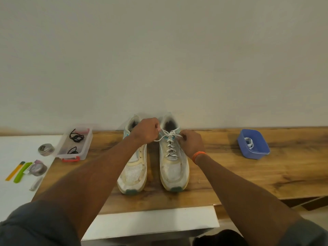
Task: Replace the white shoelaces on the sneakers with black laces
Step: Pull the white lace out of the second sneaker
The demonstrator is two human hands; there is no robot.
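Two worn white sneakers stand side by side on the wooden table [221, 167], toes toward me. The right sneaker [174, 172] still carries its white lace [170, 144]. The left sneaker [134, 174] shows no lace where my arm leaves it visible. My left hand [146, 129] pinches one end of the white lace at the top of the right sneaker. My right hand [192, 142], with an orange wristband, grips the other end on the opposite side. Black laces [76, 137] lie in a clear plastic box [87, 148] at the left.
A blue tub [260, 151] holding a coiled white lace [249, 142] sits at the right. On the white surface at the left lie two tape rolls [45, 149], a green tool [22, 172], an orange stick [14, 171] and a small metal tool [36, 183]. A wall stands directly behind the sneakers.
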